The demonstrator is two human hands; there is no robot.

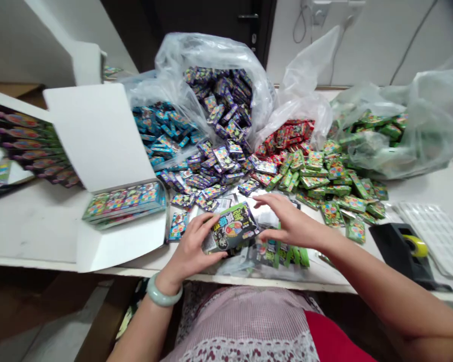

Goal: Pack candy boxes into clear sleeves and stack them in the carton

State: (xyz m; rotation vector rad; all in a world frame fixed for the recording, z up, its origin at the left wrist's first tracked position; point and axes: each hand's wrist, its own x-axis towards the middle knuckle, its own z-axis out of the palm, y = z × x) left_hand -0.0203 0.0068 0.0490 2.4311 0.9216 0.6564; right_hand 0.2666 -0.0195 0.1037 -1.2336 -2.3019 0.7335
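My left hand (193,247), with a pale green bangle at its wrist, grips a black printed packet (234,229) by its left edge. The packet lies tilted low over the table and bears colourful lettering and a round cartoon figure. At its right side is my right hand (292,223), fingers spread and holding nothing; whether the thumb touches the packet I cannot tell. Beneath that hand lie more black and green packets (283,254) in clear plastic. Small purple boxes (222,158) and green boxes (317,176) are heaped just behind both hands.
An open white carton (123,251) holding a row of packets (126,201) stands at left. Clear bags at the back contain blue boxes (166,125), red boxes (287,136) and more purple and green ones. A black tape dispenser (394,251) and white sheets (438,234) lie at right.
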